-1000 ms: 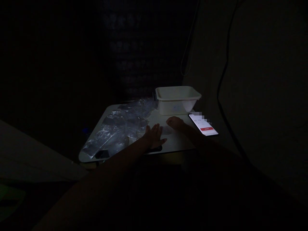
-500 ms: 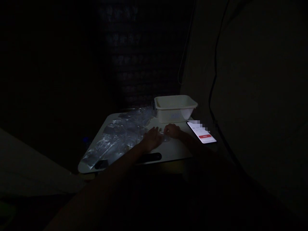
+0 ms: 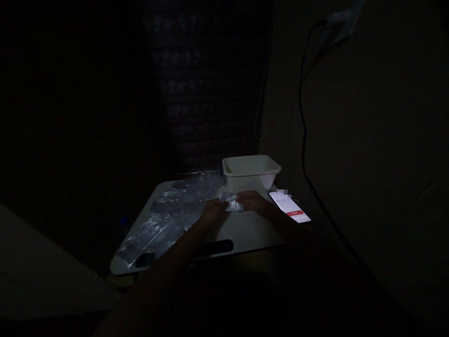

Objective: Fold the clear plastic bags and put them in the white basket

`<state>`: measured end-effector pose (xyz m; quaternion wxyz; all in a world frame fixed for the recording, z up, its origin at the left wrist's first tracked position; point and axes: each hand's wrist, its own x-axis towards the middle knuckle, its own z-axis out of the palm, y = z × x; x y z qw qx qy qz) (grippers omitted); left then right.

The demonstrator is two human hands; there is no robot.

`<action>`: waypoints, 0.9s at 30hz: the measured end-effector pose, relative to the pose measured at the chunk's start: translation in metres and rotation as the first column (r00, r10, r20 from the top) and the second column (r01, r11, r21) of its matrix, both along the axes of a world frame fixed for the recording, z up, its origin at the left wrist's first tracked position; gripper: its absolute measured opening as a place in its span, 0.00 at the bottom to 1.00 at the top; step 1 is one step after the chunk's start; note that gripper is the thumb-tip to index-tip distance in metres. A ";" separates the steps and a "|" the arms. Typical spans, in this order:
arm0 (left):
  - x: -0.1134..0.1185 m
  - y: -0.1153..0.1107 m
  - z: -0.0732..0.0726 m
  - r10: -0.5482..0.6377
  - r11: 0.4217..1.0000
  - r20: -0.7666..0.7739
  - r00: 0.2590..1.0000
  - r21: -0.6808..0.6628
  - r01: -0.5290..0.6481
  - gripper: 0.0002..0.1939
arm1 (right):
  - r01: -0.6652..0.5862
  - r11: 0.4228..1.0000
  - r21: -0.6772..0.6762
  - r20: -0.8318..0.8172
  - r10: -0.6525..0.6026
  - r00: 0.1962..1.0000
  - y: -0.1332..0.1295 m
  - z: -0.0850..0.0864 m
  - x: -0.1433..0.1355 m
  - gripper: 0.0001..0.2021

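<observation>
A small piece of clear, crinkled plastic (image 3: 232, 202), perhaps a folded bag, is stretched between my two hands above the table. My left hand (image 3: 213, 209) pinches its left side, and my right hand (image 3: 253, 201) grips its right side, with the thumbs on top. To the left of my hands, a spread of clear plastic bags (image 3: 164, 217) covers much of the white table (image 3: 250, 234). Just behind my hands stands a cream plastic tub (image 3: 250, 180). The dim light hides finger details.
A phone (image 3: 291, 207) with a lit screen lies at the table's right edge. A dark cable (image 3: 304, 135) hangs down the right wall from a socket (image 3: 340, 25). The table's front edge has a dark slot (image 3: 214, 246). Something blue (image 3: 123, 222) shows beyond the left edge.
My hands have come together and lifted the small plastic piece, which earlier lay low between them near the tabletop. The view has tilted, so the table and tub appear lower.
</observation>
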<state>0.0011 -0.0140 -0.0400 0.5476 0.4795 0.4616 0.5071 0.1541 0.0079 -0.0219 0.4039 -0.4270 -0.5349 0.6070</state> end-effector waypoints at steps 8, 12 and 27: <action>0.006 0.004 0.011 0.076 0.994 -0.079 0.994 0.083 -0.069 0.10 | 0.118 0.972 0.204 0.082 -0.137 0.987 0.001 0.007 0.004 0.10; -0.002 0.017 0.024 0.109 0.987 -0.135 0.985 0.136 -0.090 0.04 | 0.148 0.928 0.342 0.179 -0.219 0.959 0.012 0.020 0.015 0.11; 0.029 0.099 0.035 0.439 0.898 -0.328 0.836 0.154 -0.411 0.24 | 0.275 0.831 0.484 0.188 -0.405 0.895 0.064 0.068 0.048 0.10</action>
